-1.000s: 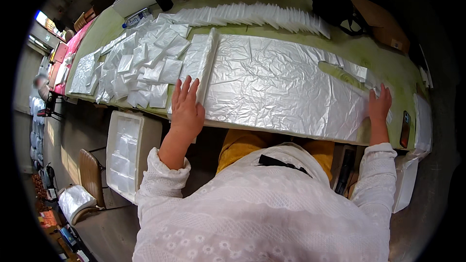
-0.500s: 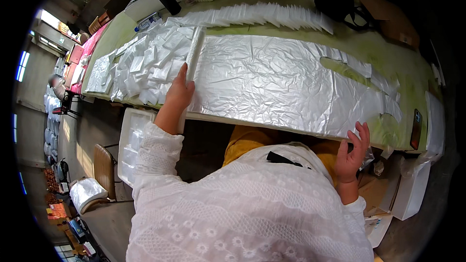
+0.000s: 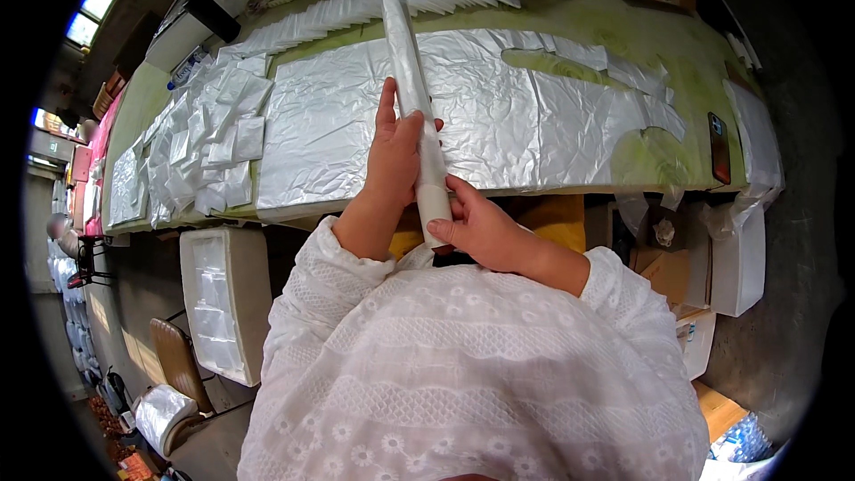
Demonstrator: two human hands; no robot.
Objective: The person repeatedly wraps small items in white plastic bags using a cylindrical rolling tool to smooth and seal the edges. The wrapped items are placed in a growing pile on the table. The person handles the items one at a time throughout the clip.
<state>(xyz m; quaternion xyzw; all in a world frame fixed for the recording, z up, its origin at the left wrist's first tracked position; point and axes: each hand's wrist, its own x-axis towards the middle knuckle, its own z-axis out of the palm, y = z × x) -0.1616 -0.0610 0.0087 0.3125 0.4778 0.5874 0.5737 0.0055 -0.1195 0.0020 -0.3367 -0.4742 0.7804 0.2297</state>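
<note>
Fingers of the left hand (image 3: 392, 156) are wrapping closed around the middle of a long, narrow folded strip of translucent white plastic film (image 3: 411, 80), while the right hand (image 3: 481, 227) is pinching its near end. The strip is sticking out over the crinkled silvery plastic sheet (image 3: 499, 116) covering the green bench (image 3: 641, 36). It looks light, limp and slippery, so two spread grips suit it.

Both hands meet before the chest, left hand (image 3: 394, 153) above right hand (image 3: 478, 224), seemingly closed.
</note>
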